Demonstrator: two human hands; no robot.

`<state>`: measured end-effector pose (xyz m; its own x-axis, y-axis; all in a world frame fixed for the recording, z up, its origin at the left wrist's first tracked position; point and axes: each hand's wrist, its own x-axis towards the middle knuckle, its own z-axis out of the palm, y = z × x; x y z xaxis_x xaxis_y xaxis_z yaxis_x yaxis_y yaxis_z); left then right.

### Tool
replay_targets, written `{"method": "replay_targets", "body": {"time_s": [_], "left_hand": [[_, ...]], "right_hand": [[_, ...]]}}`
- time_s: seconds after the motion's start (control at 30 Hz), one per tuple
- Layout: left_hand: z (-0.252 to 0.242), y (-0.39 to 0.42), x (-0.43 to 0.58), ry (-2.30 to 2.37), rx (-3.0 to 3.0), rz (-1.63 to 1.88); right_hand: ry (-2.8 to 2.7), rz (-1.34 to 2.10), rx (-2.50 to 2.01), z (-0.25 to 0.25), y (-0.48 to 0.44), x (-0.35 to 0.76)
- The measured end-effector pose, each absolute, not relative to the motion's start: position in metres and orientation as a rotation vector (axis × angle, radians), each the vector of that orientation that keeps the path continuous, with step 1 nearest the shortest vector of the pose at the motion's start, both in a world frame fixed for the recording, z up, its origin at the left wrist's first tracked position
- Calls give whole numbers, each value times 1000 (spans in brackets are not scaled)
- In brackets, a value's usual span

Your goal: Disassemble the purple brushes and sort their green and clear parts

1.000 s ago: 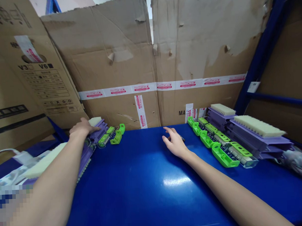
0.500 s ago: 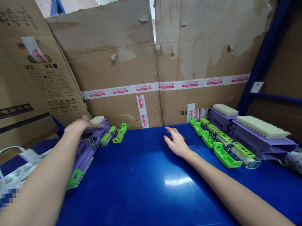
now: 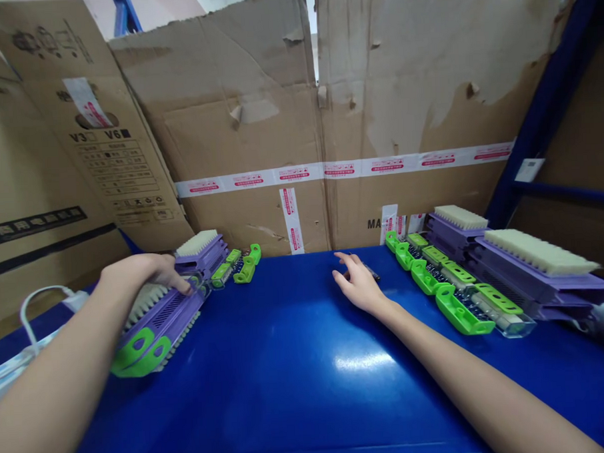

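Note:
My left hand (image 3: 151, 270) reaches over a purple brush piece with green ends (image 3: 158, 317) at the left, its fingers curled down on the piece's far part. Behind it stands a purple block topped with a cream pad (image 3: 201, 251). My right hand (image 3: 357, 284) rests on the blue table (image 3: 268, 361) with fingers apart and bent. Beside its fingertips lies a small dark object (image 3: 371, 272), partly hidden by the hand. What is under the right palm cannot be seen.
Green caps (image 3: 458, 313) and clear-cased parts (image 3: 503, 311) line the right side, before purple blocks with cream pads (image 3: 538, 253). More green parts (image 3: 244, 269) lie left of centre. Cardboard (image 3: 238, 142) walls the back. A white cable (image 3: 28, 318) is at far left.
My left hand has come nearer from the cream-padded block to the green-ended brush piece, where two green ends now show. My right hand stays at the dark object. The view has shifted slightly.

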<state>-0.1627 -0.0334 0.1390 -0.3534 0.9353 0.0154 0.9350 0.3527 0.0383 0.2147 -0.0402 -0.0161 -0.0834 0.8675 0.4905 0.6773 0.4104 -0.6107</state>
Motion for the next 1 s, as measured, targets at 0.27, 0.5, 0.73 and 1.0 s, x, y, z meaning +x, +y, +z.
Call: {"method": "replay_targets", "body": {"time_s": [0.27,0.5,0.73,1.0], "left_hand": [[158,-37,-95,2489,2169,-322],[130,-42,2,1880,2610,-172],[77,-10,59,1399,2691,-190],[57,1,62,1373,2728,-51]], "right_hand": [[-1811,284,-1320,-16,-39,215],[-1748,304,-1284,-13,-38,217],[-1757,379,-1143,-10,-34,226],[-2015,516,-1105,-10,-32,235]]}}
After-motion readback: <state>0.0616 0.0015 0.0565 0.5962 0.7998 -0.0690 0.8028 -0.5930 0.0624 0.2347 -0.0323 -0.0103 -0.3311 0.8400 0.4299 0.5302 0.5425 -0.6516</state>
